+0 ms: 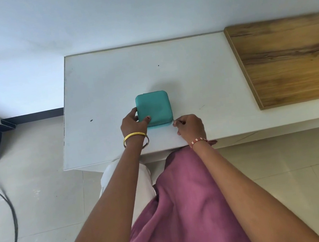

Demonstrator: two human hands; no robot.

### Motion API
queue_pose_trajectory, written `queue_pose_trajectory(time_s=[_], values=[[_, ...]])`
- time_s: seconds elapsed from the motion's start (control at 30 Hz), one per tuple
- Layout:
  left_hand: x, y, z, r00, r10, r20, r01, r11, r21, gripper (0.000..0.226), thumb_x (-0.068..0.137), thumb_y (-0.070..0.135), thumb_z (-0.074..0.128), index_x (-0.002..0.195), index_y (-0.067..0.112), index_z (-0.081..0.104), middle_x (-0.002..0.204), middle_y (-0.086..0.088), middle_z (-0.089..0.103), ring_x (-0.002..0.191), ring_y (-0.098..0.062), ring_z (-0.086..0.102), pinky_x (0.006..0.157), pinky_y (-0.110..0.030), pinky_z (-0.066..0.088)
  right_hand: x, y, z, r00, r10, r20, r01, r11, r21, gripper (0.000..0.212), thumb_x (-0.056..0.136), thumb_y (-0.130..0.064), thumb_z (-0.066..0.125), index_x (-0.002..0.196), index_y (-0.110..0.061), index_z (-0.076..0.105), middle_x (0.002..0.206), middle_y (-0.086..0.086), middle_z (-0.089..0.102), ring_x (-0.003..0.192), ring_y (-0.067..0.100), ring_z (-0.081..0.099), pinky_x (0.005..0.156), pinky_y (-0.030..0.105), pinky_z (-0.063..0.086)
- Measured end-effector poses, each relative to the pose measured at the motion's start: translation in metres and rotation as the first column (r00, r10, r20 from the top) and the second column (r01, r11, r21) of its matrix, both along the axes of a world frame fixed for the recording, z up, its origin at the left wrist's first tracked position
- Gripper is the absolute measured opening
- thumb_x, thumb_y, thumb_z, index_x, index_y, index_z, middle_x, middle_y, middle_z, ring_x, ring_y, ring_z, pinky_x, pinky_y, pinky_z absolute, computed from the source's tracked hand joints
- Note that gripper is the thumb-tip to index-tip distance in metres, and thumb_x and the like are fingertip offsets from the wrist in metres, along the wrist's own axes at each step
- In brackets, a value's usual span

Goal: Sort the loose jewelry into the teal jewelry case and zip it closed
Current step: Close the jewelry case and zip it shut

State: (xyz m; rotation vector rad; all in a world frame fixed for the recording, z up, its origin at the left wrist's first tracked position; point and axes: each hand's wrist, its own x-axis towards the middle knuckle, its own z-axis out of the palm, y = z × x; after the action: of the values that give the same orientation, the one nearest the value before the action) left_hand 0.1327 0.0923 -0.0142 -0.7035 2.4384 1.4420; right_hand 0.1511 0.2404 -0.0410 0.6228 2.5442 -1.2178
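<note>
A white table (108, 83) fills the middle of the view, with a wooden board (289, 59) lying on its right end. Near the table's front edge sits the teal jewelry case (153, 107), lid down, between the person's two hands. The left hand (133, 124) grips the case's near left corner, thumb resting on the lid. The right hand (190, 126) sits just beside the near right corner, fingers pinching the small zipper pull (175, 121) there.
</note>
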Motion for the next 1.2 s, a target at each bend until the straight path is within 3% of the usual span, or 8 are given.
queue_pose_trajectory(time_s=[0.2,0.4,0.57,0.67,0.83,1.03,1.1,1.2], values=[[-0.001,-0.001,0.002,1.0,-0.009,0.014,0.009,1.0,0.017,0.059,0.078,0.015,0.07,0.132,0.01,0.047,0.125,-0.014,0.059,0.108,-0.03,0.06,0.099,-0.04,0.045,-0.02,0.013,0.005,0.993,0.109,-0.045,-0.1,0.982,0.159,0.022,0.091,-0.022,0.056,0.099,-0.009,0.072,0.098,0.017,0.07,0.094,0.033,0.063,0.075,0.029,0.045],[-0.007,-0.003,-0.003,0.999,-0.043,0.023,0.043,0.999,-0.009,0.056,0.077,0.014,0.071,0.13,0.011,0.05,0.122,-0.012,0.062,0.109,-0.023,0.059,0.099,-0.03,0.043,-0.061,0.017,0.006,0.995,0.048,-0.088,-0.039,0.994,0.104,0.019,0.087,-0.022,0.062,0.091,-0.007,0.073,0.087,0.018,0.072,0.083,0.032,0.066,0.078,0.034,0.053],[-0.011,-0.004,-0.005,0.998,-0.049,0.033,0.05,0.998,-0.024,0.055,0.076,0.012,0.071,0.128,0.011,0.052,0.119,-0.011,0.063,0.106,-0.023,0.06,0.098,-0.03,0.044,-0.091,0.018,0.006,0.993,0.035,-0.113,-0.03,0.999,0.041,0.011,0.079,-0.014,0.068,0.084,-0.005,0.073,0.079,0.018,0.071,0.057,0.017,0.056,0.072,0.03,0.051],[-0.011,-0.004,-0.006,0.997,-0.072,0.024,0.073,0.996,-0.046,0.055,0.077,0.013,0.07,0.129,0.012,0.052,0.118,-0.011,0.064,0.103,-0.023,0.061,0.092,-0.024,0.042,-0.101,0.012,0.005,0.987,0.082,-0.14,-0.078,0.996,0.035,0.011,0.077,-0.007,0.067,0.086,-0.003,0.073,0.082,0.02,0.071,0.062,0.018,0.055,0.073,0.033,0.052],[-0.011,-0.003,-0.006,0.998,-0.063,0.025,0.064,0.996,-0.064,0.056,0.078,0.015,0.07,0.13,0.012,0.05,0.118,-0.012,0.064,0.104,-0.023,0.061,0.094,-0.025,0.042,-0.111,0.004,-0.001,0.983,0.083,-0.165,-0.084,0.996,-0.003,0.012,0.077,-0.005,0.067,0.086,-0.003,0.073,0.083,0.018,0.071,0.049,0.009,0.048,0.061,0.023,0.047],[-0.008,-0.001,-0.006,0.998,-0.07,0.004,0.07,0.992,-0.101,0.056,0.08,0.017,0.068,0.131,0.013,0.049,0.121,-0.01,0.063,0.106,-0.022,0.061,0.094,-0.024,0.041,-0.102,-0.005,-0.003,0.984,0.003,-0.179,-0.014,0.998,-0.059,0.019,0.083,-0.005,0.061,0.098,-0.003,0.071,0.1,0.016,0.071,0.084,0.025,0.063,0.084,0.027,0.05],[-0.005,0.0,-0.009,0.999,-0.049,-0.012,0.048,0.995,-0.082,0.054,0.081,0.017,0.067,0.131,0.014,0.049,0.122,-0.01,0.063,0.108,-0.022,0.06,0.094,-0.023,0.04,-0.093,-0.005,-0.002,0.981,-0.117,-0.156,0.095,0.986,-0.141,0.023,0.085,-0.007,0.058,0.106,-0.004,0.067,0.106,0.014,0.069,0.095,0.025,0.063,0.09,0.026,0.048],[0.003,0.003,-0.014,0.999,0.006,-0.04,-0.007,1.0,-0.025,0.05,0.084,0.018,0.063,0.132,0.015,0.048,0.124,-0.009,0.061,0.113,-0.02,0.057,0.091,-0.018,0.037,-0.069,-0.01,0.002,0.957,-0.269,-0.107,0.222,0.92,-0.324,0.024,0.085,-0.008,0.059,0.108,-0.003,0.063,0.106,0.017,0.067,0.094,0.026,0.064,0.09,0.037,0.052]])
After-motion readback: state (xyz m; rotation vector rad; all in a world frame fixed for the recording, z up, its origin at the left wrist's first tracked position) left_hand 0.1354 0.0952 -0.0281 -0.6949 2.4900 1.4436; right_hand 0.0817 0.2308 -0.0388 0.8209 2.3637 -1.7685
